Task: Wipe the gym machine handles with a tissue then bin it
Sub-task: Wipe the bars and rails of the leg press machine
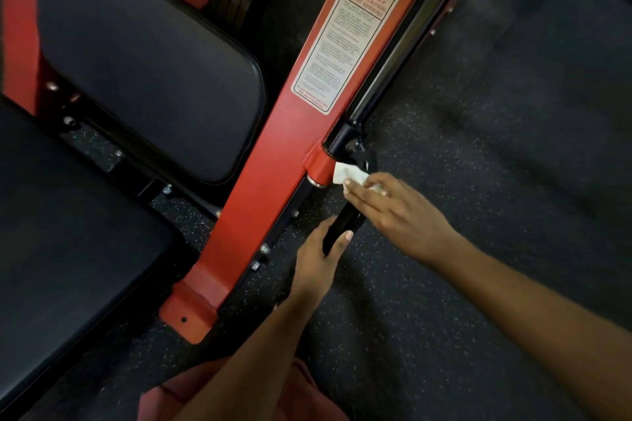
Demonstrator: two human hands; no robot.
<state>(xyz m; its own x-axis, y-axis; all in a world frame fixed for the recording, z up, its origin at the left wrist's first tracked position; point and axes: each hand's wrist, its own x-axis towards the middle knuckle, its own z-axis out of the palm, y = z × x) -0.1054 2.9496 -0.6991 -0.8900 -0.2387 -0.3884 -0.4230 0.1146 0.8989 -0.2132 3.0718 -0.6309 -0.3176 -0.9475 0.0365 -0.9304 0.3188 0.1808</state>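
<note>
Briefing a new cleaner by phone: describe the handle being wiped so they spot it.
Find the slanted red beam with the yellow warning label. Beside its right edge, below a red collar, runs the black handle. Only this bar has a left hand gripping its lower end and a right hand pressing white tissue at its top.

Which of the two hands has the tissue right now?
The right hand: its straight fingers press the white tissue against the black handle. The left hand grips the handle lower down, with no tissue.
</note>
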